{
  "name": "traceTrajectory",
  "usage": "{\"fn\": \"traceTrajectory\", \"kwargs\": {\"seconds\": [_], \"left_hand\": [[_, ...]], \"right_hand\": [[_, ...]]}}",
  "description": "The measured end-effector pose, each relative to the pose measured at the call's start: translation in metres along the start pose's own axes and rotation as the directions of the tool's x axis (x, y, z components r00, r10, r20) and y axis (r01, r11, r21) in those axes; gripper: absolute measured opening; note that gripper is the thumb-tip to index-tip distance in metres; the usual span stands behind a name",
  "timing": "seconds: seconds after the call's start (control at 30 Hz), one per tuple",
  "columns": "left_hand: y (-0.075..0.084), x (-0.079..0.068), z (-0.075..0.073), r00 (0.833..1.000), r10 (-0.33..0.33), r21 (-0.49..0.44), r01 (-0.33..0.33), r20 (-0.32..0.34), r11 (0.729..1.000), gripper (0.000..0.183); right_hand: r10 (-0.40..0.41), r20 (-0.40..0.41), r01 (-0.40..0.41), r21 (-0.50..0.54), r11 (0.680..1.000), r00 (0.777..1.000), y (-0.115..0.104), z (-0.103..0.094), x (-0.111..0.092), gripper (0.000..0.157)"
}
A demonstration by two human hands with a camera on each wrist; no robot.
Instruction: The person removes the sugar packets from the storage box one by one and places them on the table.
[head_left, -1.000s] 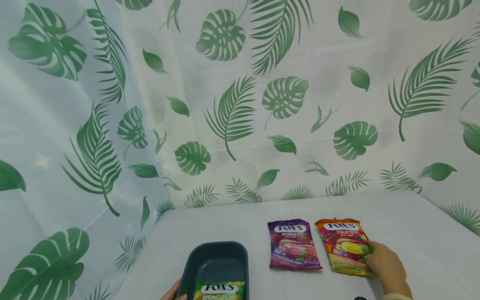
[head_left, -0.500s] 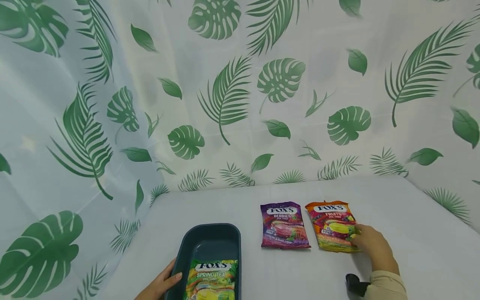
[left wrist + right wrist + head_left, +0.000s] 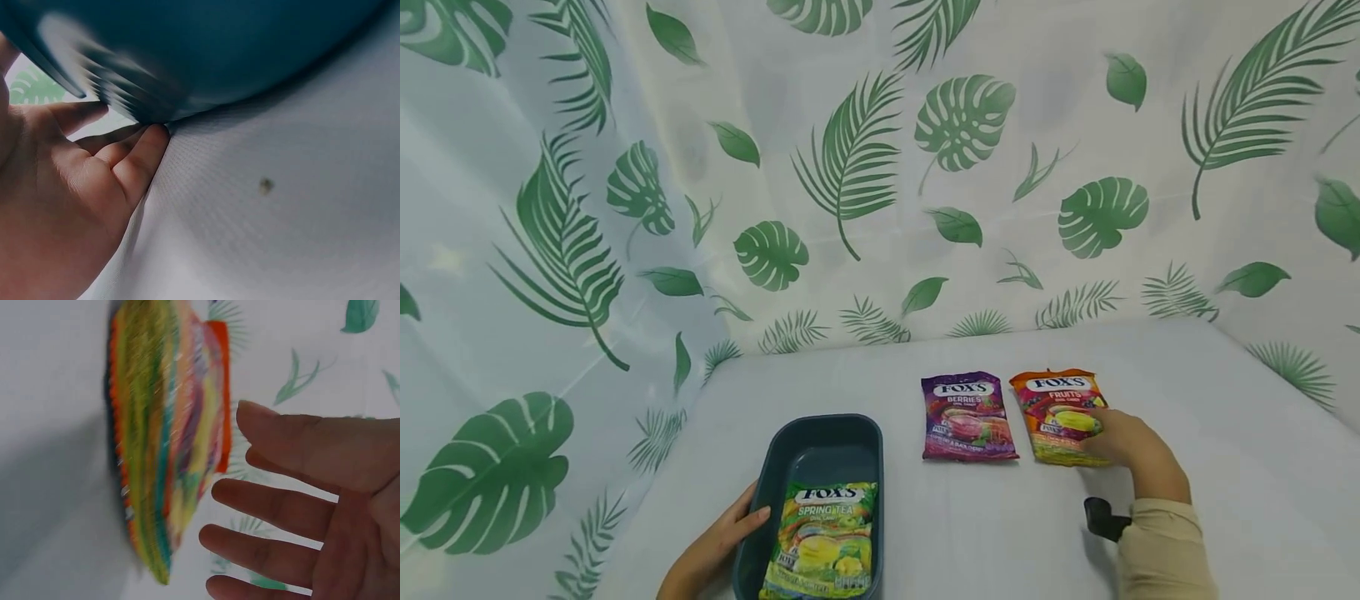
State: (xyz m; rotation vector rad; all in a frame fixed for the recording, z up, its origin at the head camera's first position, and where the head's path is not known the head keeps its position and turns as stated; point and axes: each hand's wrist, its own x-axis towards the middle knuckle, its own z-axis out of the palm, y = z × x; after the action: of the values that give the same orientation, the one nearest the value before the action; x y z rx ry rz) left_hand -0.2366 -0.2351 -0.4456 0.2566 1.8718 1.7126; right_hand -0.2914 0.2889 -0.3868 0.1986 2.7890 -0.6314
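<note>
My left hand (image 3: 715,537) holds the left side of a dark teal plastic bin (image 3: 826,427), thumb over the rim. In the left wrist view, several fingers (image 3: 140,165) touch the bin's outer wall low down. Inside the bin lies a green bag of Fox's Spring Tea candy (image 3: 823,542). My right hand (image 3: 1133,450) is at the right edge of an orange bag of Fox's Fruits candy (image 3: 1062,412). The right wrist view shows its fingers extended and apart from that bag. Left of it lies a purple bag of Fox's Berries candy (image 3: 967,421).
A white cloth covers the table (image 3: 977,525). Behind it hangs a white curtain (image 3: 865,275) printed with green leaves, and another stretch runs along the left. A black piece (image 3: 1105,518) is at the right sleeve's cuff.
The head view has tipped downward, so more of the bin, its green bag and both forearms show. My right hand stays beside the orange bag, and the left stays on the bin.
</note>
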Motion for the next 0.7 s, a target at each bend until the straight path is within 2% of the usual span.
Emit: {"fn": "traceTrajectory", "kwargs": {"seconds": [0.07,0.17,0.37,0.43,0.53,0.6,0.7], "left_hand": [[0.0,-0.001,0.002,0.996,0.005,0.089,0.002,-0.086,0.996,0.066],[-0.002,0.001,0.004,0.986,0.009,0.124,0.012,-0.165,0.992,0.066],[-0.002,0.003,0.002,0.984,0.034,0.129,-0.011,-0.173,0.992,0.063],[-0.002,0.004,0.001,0.984,0.036,0.128,-0.014,-0.172,0.992,0.063],[-0.003,0.004,0.0,0.985,0.034,0.127,-0.012,-0.172,0.992,0.063],[-0.003,0.005,-0.001,0.985,0.035,0.126,-0.014,-0.169,0.992,0.062],[-0.004,0.004,-0.002,0.986,0.037,0.131,-0.016,-0.163,0.991,0.062]], "right_hand": [[-0.033,0.016,0.033,-0.007,0.999,0.999,-0.011,-0.002,-0.003,0.069],[-0.08,0.034,0.081,-0.033,0.996,0.996,-0.024,-0.006,-0.005,0.072],[-0.193,-0.025,0.189,-0.113,0.975,0.981,-0.055,-0.007,-0.013,0.068],[-0.216,-0.03,0.212,-0.107,0.971,0.976,-0.069,-0.007,-0.017,0.072],[-0.271,-0.014,0.27,-0.031,0.962,0.962,-0.093,0.0,-0.025,0.08],[-0.331,-0.001,0.33,0.068,0.942,0.944,-0.11,0.009,-0.03,0.083],[-0.432,0.003,0.415,0.267,0.87,0.902,-0.138,0.029,-0.04,0.082]]}}
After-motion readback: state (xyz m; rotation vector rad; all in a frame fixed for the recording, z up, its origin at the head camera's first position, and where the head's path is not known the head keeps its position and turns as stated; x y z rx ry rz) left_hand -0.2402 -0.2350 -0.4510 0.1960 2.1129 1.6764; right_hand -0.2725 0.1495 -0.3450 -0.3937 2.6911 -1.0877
